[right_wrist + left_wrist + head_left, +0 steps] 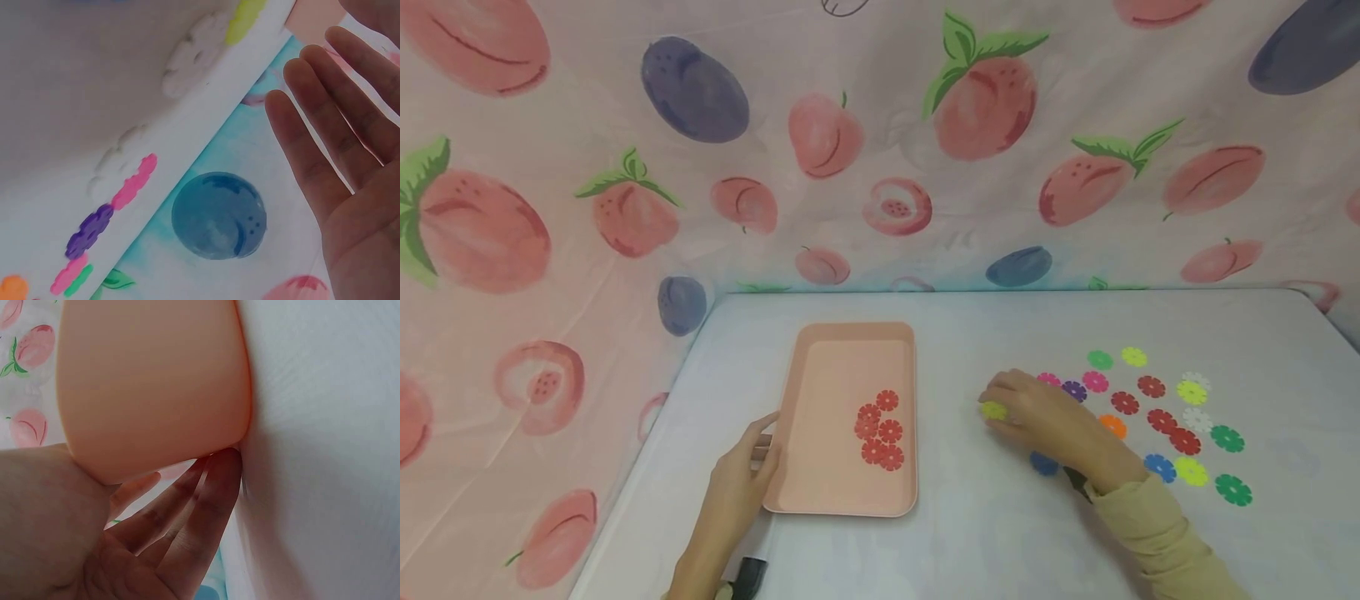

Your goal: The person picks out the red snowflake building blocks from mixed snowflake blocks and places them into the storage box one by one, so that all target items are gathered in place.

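Six red discs (pixel 873 451) by the tray's (pixel 820 483) right edge! Left hand's (pixel 737 471) loose fingers touch its left. Right hand (pixel 1037 417), fingers extended, at one yellow disc (pixel 994 411), hides some whites (pixel 195 57). Along the table (pixel 970 542): four reds (pixel 1151 386), three greens (pixel 1227 438), three yellows (pixel 1191 472), two pinks (pixel 1095 382), two blues (pixel 1160 467), one purple (pixel 1073 391), one orange (pixel 1112 427).

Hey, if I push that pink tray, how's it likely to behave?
The tray would probably slide, not tip: it lies broad and flat. It looks fairly stiff, with straight, even edges. The red pieces inside may shift, since they seem loose.
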The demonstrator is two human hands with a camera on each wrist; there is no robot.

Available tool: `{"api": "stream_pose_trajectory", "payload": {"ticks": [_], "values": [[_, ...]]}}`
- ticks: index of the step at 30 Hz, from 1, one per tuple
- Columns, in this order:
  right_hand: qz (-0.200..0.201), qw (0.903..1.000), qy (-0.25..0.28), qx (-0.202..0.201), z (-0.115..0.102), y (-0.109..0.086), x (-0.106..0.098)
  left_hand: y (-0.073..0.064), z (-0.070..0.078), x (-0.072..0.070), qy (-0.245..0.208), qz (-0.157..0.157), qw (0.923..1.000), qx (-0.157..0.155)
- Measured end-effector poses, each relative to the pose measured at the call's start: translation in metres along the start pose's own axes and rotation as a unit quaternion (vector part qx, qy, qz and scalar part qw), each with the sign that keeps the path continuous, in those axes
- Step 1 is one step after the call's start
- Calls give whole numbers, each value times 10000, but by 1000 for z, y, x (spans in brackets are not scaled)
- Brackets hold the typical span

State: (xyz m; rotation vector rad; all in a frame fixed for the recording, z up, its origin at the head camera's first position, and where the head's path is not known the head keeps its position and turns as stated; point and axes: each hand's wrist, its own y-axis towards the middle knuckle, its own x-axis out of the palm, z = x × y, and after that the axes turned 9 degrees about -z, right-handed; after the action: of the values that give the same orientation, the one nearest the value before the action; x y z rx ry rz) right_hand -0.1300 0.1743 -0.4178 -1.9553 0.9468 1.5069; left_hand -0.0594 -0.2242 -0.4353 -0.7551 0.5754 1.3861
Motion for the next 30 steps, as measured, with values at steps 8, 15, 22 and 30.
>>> {"api": "stream_pose_trajectory", "payload": {"ticks": [8,15,22,30], "values": [[-7,9999,99,86,7,-9,-2,0,1,0,-3,-2,10000,1],[54,9999,-2,134,14,-17,-6,0,1,0,-15,7,10000,27],[-83,9989,122,456,20,-25,-8,0,0,0,-52,9,10000,11],[10,9989,12,465,32,-36,-12,-1,0,0,-68,22,10000,52]]}}
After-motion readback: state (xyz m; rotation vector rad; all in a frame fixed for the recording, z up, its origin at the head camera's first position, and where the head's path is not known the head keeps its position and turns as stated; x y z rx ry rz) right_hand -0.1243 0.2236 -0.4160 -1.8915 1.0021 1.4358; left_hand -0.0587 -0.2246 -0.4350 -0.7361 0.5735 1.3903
